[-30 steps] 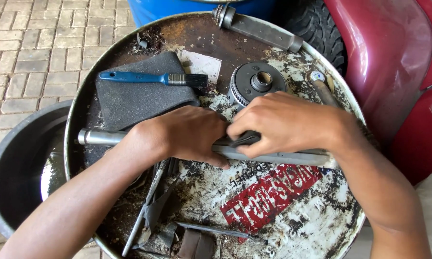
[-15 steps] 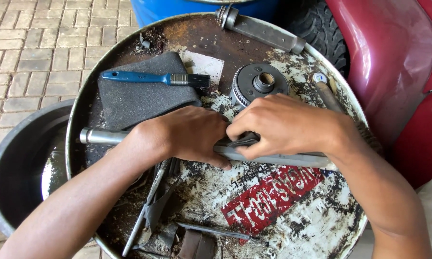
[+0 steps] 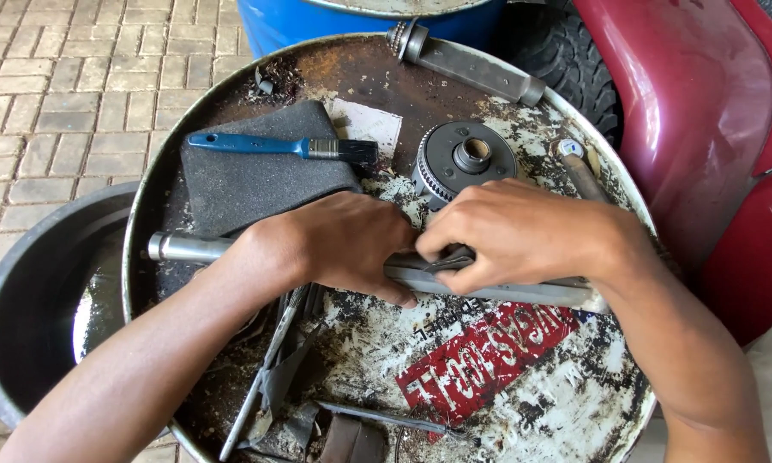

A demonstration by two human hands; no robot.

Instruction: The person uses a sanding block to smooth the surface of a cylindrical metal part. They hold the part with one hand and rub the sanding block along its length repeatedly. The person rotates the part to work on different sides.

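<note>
A long grey metal shaft (image 3: 184, 249) lies across the rusty drum top (image 3: 403, 77), running left to right. My left hand (image 3: 339, 244) is closed around its middle. Right beside it, my right hand (image 3: 523, 236) grips the same shaft and pinches a small dark part against it. What lies under the fingers is hidden. A round toothed gear hub (image 3: 465, 157) sits just behind both hands.
A blue-handled paintbrush (image 3: 279, 147) rests on a dark grey foam pad (image 3: 249, 176) at the left. A second steel shaft (image 3: 467, 60) lies at the drum's far rim. A dark basin (image 3: 34, 291) stands left, a red vehicle body (image 3: 703, 111) right, a tyre (image 3: 566, 51) behind.
Both hands stay on the shaft with only slight shifts of the fingers. The view has drifted a little.
</note>
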